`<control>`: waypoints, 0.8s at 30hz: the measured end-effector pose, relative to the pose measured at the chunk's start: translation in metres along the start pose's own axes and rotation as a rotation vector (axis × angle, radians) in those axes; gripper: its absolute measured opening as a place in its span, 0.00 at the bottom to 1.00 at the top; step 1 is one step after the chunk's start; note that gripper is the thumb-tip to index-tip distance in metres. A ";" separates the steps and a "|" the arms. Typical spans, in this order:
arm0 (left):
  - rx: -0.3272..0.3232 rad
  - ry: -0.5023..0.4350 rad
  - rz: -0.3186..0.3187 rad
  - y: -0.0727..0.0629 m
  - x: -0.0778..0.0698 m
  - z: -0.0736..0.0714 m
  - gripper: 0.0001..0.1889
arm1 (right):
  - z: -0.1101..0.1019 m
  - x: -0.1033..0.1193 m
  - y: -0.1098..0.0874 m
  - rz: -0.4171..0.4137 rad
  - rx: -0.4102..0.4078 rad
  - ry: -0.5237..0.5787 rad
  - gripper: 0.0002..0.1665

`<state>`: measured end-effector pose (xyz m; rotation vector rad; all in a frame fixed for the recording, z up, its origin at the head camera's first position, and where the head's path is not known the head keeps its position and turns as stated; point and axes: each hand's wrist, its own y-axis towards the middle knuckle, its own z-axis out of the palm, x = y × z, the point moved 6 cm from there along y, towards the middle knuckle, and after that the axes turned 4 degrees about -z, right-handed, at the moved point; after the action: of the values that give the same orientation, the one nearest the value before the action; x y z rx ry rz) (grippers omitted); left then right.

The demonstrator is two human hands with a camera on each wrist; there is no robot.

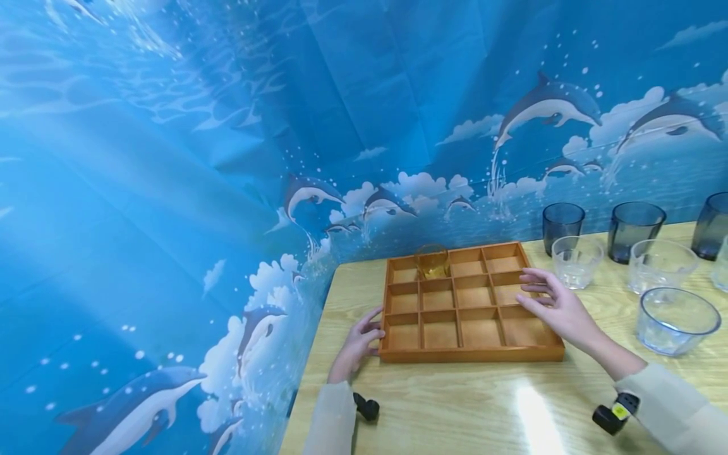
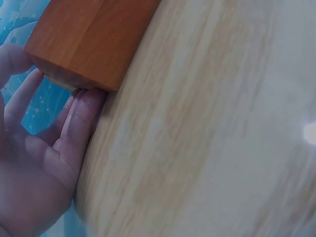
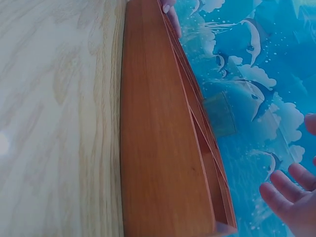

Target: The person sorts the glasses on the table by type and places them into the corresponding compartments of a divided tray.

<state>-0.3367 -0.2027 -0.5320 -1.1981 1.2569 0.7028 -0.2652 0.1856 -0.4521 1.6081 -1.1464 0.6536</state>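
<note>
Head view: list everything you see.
table: 1, pale woodgrain, foreground
wooden divided tray: 1, brown, on table
glass cup: 1, amber, tray's back row, second from left
tumblers: 3, dark grey, right rear
glasses: 3, clear, before tumblers
wide glass: 1, pale blue, frontmost right
dolphin backdrop: 1, blue, behind and left
wrist cameras: 2, black, wrists
sleeves: 2, pale, forearms
left hand: 1, bare, touching tray's left
right hand: 1, bare, over tray's right

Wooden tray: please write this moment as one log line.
Tray: amber glass in back row | Left hand: touches left side | Right hand: over right side

right hand (image 3: 295, 198) near wooden tray (image 3: 155, 123)
</note>
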 end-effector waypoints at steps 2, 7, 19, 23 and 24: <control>0.000 -0.001 0.000 0.000 0.000 0.000 0.31 | -0.004 0.001 -0.003 -0.008 -0.012 -0.013 0.32; -0.003 -0.005 -0.004 0.000 0.000 0.000 0.31 | -0.013 0.003 -0.013 -0.030 -0.035 -0.049 0.33; -0.006 0.005 0.016 0.000 0.002 0.000 0.32 | -0.042 0.009 -0.035 -0.149 -0.156 -0.104 0.35; -0.004 0.011 0.013 0.000 0.001 0.000 0.32 | -0.052 0.009 -0.039 -0.169 -0.180 -0.121 0.36; -0.002 0.013 0.012 0.000 0.001 0.000 0.32 | -0.055 0.008 -0.041 -0.167 -0.186 -0.129 0.36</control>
<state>-0.3362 -0.2025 -0.5327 -1.1997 1.2757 0.7067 -0.2184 0.2358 -0.4436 1.5833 -1.1163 0.3288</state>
